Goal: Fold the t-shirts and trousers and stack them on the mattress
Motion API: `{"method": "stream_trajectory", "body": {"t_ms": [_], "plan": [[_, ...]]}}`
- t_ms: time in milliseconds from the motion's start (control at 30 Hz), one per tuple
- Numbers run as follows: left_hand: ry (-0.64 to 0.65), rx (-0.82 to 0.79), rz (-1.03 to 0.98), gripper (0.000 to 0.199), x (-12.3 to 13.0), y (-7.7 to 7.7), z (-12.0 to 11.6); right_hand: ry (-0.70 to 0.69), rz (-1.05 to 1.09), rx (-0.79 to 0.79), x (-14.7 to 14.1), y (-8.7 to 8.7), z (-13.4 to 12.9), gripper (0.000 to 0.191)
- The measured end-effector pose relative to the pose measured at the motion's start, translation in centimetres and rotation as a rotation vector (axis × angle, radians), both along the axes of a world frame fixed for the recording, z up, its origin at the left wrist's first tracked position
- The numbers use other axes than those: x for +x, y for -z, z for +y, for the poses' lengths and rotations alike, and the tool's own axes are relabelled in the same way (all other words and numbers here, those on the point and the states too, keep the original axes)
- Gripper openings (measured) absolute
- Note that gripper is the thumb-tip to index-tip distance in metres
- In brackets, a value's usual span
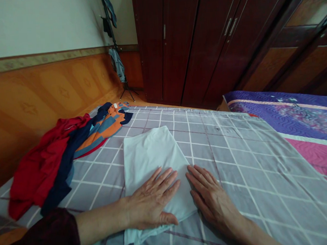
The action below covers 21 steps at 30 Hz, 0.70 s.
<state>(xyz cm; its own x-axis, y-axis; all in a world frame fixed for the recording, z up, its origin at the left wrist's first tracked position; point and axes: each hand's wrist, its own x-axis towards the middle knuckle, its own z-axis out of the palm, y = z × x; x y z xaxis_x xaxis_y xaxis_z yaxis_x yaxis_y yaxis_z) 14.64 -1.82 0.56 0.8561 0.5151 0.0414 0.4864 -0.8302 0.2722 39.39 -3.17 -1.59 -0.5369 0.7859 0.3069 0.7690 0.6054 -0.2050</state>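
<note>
A pale mint-white folded garment [148,152] lies flat on the grey checked bed sheet [225,155], its near edge slightly rumpled. My left hand [155,199] rests palm down on the garment's lower part, fingers stretched out and pointing away from me. Along the garment's right edge lies my right hand [211,193], also flat, its fingertips at the cloth's border and the rest over the sheet. Neither hand grips anything. What kind of garment it is cannot be made out from its folded shape.
Red [44,158], navy [62,171] and orange-grey clothes [103,129] lie heaped on the bed's left side. Beyond stand a dark wooden wardrobe [187,44] and a coat stand [112,33] with clothing. A purple and pink quilted bed [297,119] adjoins at right.
</note>
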Motion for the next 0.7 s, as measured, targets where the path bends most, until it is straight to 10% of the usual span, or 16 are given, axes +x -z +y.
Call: {"method": "stream_trajectory", "body": {"t_ms": [300, 700], "plan": [[-0.022, -0.100, 0.020, 0.089, 0.9, -1.6, 1.5, -0.151, -0.166, -0.003, -0.5, -0.5, -1.4, 0.071], [0.039, -0.038, 0.150, 0.081, 3.1, 0.3, 15.0, -0.138, -0.211, 0.078, -0.3, -0.2, -1.6, 0.073]]}}
